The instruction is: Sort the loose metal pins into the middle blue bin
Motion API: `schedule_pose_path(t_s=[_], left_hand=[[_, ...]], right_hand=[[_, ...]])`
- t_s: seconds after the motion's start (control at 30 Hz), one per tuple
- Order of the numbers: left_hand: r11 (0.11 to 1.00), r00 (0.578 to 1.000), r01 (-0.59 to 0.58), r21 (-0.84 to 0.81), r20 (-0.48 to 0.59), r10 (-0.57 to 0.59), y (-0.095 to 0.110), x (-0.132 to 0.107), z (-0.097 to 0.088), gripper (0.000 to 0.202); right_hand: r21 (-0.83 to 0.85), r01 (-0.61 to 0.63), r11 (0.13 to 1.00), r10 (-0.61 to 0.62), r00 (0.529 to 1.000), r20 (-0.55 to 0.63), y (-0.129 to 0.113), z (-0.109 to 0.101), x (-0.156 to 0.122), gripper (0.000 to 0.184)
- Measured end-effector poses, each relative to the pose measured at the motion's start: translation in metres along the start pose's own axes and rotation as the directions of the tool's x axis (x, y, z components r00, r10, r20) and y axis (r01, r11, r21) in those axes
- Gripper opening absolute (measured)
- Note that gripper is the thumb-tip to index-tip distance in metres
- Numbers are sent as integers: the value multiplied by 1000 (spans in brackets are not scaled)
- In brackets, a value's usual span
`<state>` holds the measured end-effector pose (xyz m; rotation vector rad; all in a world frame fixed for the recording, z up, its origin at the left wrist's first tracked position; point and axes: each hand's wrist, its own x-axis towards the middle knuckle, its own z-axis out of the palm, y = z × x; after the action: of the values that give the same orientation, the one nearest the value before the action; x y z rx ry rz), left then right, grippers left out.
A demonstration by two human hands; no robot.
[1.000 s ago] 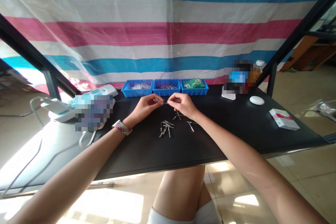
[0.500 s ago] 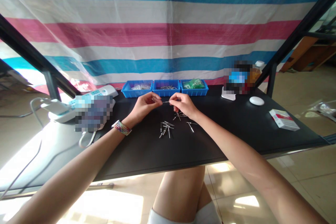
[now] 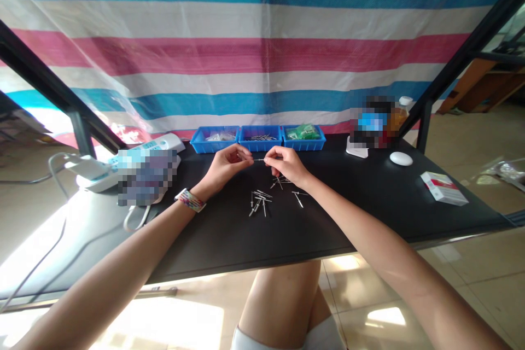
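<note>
My left hand (image 3: pixel 227 165) and my right hand (image 3: pixel 286 164) are raised a little above the black table (image 3: pixel 229 235), fingertips facing each other. A thin metal pin (image 3: pixel 258 159) spans the gap between them; my right hand pinches its right end. My left fingers are pinched at its left end, on the pin or a tiny part that I cannot make out. Several loose metal pins (image 3: pixel 260 200) lie on the table just below my hands. A colourful wristband (image 3: pixel 190 199) is on my left wrist.
Three blue bins (image 3: pixel 260 137) stand in a row at the table's back edge, before a striped tarp. A white power strip with cables (image 3: pixel 98 175) lies at the left. A white round object (image 3: pixel 401 157) and a small box (image 3: pixel 444 187) lie at the right.
My hands have drawn slightly apart, so more of the pin shows between them. The pins on the table have not moved.
</note>
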<state>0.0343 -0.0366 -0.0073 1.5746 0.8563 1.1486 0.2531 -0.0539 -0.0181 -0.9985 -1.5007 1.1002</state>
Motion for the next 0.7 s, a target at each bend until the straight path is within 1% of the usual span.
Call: schedule_pose_path(t_s=[0.17, 0.37, 0.57, 0.7], left_hand=[[999, 997, 37, 8, 64, -38, -2, 1, -3, 36], [993, 987, 120, 1, 110, -120, -9, 2, -6, 45], [992, 986, 121, 36, 108, -124, -8, 1, -5, 42], [993, 987, 106, 57, 115, -112, -6, 1, -4, 39]], right_hand=[[22, 57, 998, -56, 997, -51, -4, 2, -2, 19], [14, 128, 992, -126, 989, -72, -7, 3, -4, 18], [-35, 163, 986, -164, 985, -53, -5, 4, -5, 16], [-58, 166, 984, -169, 984, -55, -4, 4, -6, 15]])
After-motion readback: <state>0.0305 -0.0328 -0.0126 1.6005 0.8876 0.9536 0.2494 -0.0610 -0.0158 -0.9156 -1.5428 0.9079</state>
